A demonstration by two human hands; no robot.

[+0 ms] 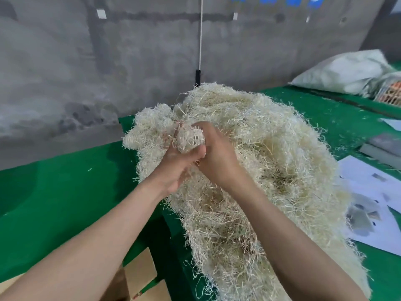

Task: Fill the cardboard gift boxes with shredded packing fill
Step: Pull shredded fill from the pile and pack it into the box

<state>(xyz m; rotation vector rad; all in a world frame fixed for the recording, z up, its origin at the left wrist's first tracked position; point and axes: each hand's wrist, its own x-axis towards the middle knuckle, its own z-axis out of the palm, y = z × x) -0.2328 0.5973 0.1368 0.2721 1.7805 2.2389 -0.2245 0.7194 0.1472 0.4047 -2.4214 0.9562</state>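
My left hand (180, 164) and right hand (218, 158) grip one clump (189, 138) atop the fill pile (282, 148); tangled, so yanking may drag it off the tabletop (65, 192).

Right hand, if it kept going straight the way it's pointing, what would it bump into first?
The shredded fill: the right hand grips a tuft of it, pointing up and leftward. Just past that tuft is the left hand, holding the same tuft, though depth is hard to judge.
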